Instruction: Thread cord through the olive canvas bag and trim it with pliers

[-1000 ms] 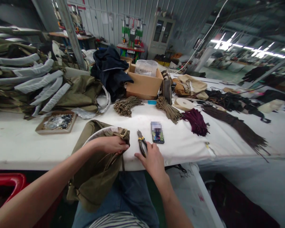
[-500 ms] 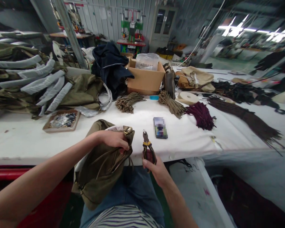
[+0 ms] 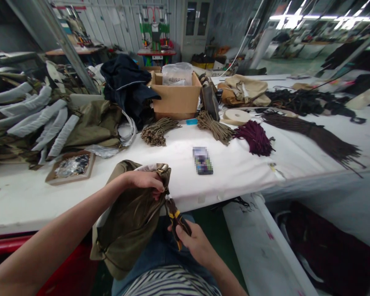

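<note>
An olive-green bag (image 3: 128, 222) hangs over the table's front edge above my lap. My left hand (image 3: 146, 181) is closed on its upper edge, just below a brass-coloured buckle (image 3: 162, 168). In my right hand (image 3: 193, 238) is a pair of pliers (image 3: 175, 216) with black and yellow handles, my fingers wrapped round them. The pliers' jaws point up and left and meet the bag's edge close to my left fingertips. Whether the jaws grip anything there is too small to tell.
On the white table (image 3: 228, 181) lie a phone (image 3: 202, 160), bundles of olive cord (image 3: 160, 131) and purple cord (image 3: 254, 137). A shallow box of small parts (image 3: 69, 167) sits left, near stacked olive bags (image 3: 89, 123). Behind stands a cardboard box (image 3: 175, 100).
My right hand has brought the pliers left and down, from beside the bag to its edge. My left hand keeps its hold. The whole view has shifted slightly.
</note>
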A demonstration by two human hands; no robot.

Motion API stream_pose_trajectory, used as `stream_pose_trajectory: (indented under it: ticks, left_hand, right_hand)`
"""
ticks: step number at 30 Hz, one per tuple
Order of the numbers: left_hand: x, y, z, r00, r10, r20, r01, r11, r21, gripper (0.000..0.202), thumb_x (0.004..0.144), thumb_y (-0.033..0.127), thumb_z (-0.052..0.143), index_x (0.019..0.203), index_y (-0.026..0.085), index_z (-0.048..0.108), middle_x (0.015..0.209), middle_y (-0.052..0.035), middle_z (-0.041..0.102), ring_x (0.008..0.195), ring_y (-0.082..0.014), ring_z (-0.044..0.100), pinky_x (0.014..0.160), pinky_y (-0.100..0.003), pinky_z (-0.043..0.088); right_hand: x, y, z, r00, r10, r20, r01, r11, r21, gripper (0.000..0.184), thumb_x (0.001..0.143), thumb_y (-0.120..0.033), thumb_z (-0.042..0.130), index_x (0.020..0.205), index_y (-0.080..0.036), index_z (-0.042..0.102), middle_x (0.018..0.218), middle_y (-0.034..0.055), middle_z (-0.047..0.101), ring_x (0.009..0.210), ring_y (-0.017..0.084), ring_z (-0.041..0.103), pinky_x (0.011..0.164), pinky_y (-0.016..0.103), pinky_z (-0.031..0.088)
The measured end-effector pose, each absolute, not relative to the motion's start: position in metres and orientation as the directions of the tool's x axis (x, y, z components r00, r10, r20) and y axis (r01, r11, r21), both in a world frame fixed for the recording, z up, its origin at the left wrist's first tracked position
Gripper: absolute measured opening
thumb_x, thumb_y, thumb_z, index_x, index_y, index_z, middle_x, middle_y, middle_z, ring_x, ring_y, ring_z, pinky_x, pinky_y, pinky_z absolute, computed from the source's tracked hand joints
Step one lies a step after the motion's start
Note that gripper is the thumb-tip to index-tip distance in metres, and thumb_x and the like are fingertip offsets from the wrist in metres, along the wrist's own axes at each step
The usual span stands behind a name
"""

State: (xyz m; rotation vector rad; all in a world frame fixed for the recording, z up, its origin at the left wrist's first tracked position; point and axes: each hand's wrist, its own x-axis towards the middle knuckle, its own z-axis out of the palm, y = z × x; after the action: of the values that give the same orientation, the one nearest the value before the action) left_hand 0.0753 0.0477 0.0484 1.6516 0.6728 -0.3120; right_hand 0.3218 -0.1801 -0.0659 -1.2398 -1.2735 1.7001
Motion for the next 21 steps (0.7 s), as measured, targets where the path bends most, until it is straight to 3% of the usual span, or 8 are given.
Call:
stream_pose_trajectory:
  ticks: [7, 11, 17, 21]
  left_hand:
    - [0.073, 0.042, 0.043, 0.782, 0.299, -0.547, 0.575, -0.007, 0.818, 0.053, 0.108, 0.063, 0.069, 0.078, 0.02, 0.067, 0.076, 0.0011, 0.07, 0.083, -0.0208, 0.074, 0.091, -0.042, 0.062]
    - [0.07, 0.042, 0.042, 0.785, 0.326, -0.526, 0.563, -0.025, 0.826, 0.054, 0.108, 0.065, 0.068, 0.078, 0.02, 0.067, 0.076, 0.001, 0.07, 0.083, -0.0209, 0.074, 0.09, -0.042, 0.062]
    - [0.066, 0.037, 0.044, 0.826, 0.353, -0.44, 0.524, -0.19, 0.83, 0.046, 0.11, 0.06, 0.069, 0.088, 0.019, 0.072, 0.089, -0.002, 0.076, 0.091, -0.022, 0.075, 0.095, -0.044, 0.063]
    - [0.059, 0.029, 0.04, 0.851, 0.365, -0.378, 0.493, -0.305, 0.815, 0.038, 0.11, 0.054, 0.071, 0.097, 0.019, 0.075, 0.097, -0.0036, 0.077, 0.093, -0.0215, 0.074, 0.095, -0.044, 0.063]
  right_hand:
    - [0.305, -0.164, -0.072, -0.302, 0.924, -0.233, -0.061, -0.263, -0.963, 0.069, 0.107, -0.085, 0.062, 0.101, -0.017, 0.078, 0.074, 0.0048, 0.073, 0.065, 0.019, 0.067, 0.067, 0.031, 0.054]
    - [0.303, -0.158, -0.075, -0.291, 0.93, -0.225, -0.045, -0.249, -0.968, 0.069, 0.106, -0.084, 0.063, 0.101, -0.017, 0.076, 0.082, 0.008, 0.078, 0.07, 0.022, 0.074, 0.072, 0.033, 0.058]
    - [0.299, -0.149, -0.079, -0.25, 0.928, -0.277, -0.063, -0.301, -0.952, 0.073, 0.101, -0.089, 0.067, 0.106, -0.017, 0.075, 0.091, 0.0124, 0.082, 0.08, 0.029, 0.081, 0.077, 0.04, 0.065]
    - [0.303, -0.142, -0.072, -0.24, 0.947, -0.214, 0.031, -0.213, -0.977, 0.068, 0.106, -0.085, 0.063, 0.101, -0.018, 0.076, 0.091, 0.0125, 0.084, 0.085, 0.029, 0.081, 0.081, 0.039, 0.063]
